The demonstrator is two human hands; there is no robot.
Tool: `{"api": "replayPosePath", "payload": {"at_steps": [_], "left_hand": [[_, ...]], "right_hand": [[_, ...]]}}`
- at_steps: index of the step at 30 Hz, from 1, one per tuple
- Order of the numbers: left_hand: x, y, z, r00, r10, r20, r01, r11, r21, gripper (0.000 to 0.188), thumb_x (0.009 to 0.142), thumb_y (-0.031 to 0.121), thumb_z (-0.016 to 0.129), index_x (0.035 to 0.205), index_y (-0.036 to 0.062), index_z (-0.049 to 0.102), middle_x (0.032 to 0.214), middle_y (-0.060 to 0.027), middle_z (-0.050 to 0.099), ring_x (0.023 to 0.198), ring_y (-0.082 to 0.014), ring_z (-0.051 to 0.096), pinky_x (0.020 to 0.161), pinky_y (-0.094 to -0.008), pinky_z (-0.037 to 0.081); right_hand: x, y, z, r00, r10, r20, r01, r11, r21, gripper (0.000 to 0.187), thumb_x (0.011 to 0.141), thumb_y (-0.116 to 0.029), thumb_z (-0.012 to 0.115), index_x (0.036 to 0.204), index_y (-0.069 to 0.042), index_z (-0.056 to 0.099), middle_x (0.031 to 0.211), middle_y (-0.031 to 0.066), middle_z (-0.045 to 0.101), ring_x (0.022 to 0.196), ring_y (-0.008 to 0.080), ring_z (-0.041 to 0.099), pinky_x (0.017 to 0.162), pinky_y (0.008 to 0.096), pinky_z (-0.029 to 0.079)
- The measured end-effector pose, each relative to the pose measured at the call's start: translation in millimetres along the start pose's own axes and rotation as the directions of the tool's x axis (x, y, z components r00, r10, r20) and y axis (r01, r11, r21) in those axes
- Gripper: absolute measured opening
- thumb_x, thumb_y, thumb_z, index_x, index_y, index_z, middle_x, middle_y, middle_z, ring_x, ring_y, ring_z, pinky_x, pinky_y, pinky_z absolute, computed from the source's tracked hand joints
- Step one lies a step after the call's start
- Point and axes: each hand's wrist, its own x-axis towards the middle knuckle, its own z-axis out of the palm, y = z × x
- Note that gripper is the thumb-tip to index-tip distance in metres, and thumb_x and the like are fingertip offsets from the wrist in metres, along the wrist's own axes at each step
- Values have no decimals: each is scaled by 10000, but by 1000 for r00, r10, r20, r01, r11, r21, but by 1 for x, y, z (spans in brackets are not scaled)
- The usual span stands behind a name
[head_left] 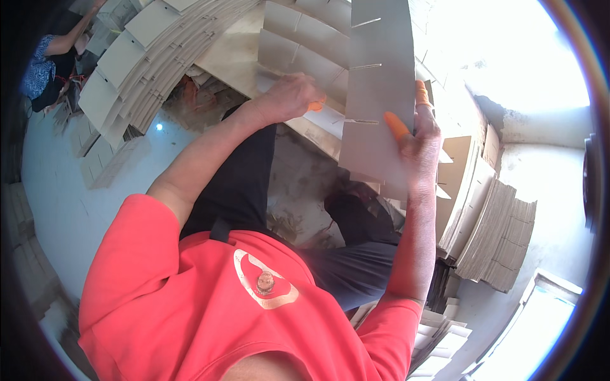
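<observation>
1. Slotted cardboard strip (375, 95): long grey divider piece with cuts along one edge, held upright in front of the person, above the knees, just beside the work surface.
2. Right hand (422, 136): closed around the strip's right edge, orange finger cots (396, 125) pressing its face. Judgement: a firm pinch near mid-length keeps the strip from bowing.
3. Left hand (289, 95): curled shut on the edge of a partly assembled divider grid (305, 44) lying on the pale table (235, 54); an orange cot shows at one fingertip.
4. Judgement: the strip's slots should line up squarely over the grid's cross-pieces before pressing in; a skewed entry could tear the slits.
5. Surroundings: fanned stack of flat cartons (136, 70) at upper left; piled slotted boards (495, 235) at right; another person (47, 66) seated far left.
</observation>
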Motion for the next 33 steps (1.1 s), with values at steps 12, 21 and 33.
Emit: {"api": "replayPosePath", "payload": {"at_steps": [12,21,33], "left_hand": [[5,-4,-2,998,-30,53,32,999,-38,101,744,119,633,695,35,605,635,-134,530,695,-321,554,624,-439,424],[11,-7,3,996,-61,65,63,998,-25,82,747,121,619,708,49,619,648,-123,553,706,-313,568,654,-423,450],[8,-1,1,998,15,54,-12,999,-40,274,707,124,705,960,35,652,882,-70,660,836,-257,583,812,-373,448]], "right_hand": [[29,-6,20,989,34,143,-43,997,58,646,783,167,552,1387,32,364,1370,176,476,1266,210,460,1003,314,433],[54,5,49,896,324,305,-416,853,316,447,888,-111,586,1301,25,483,1217,201,550,1106,281,564,887,366,456],[14,61,12,962,-176,-207,25,817,-577,228,881,-168,577,1089,-108,647,969,146,659,832,347,646,742,416,517]]}}
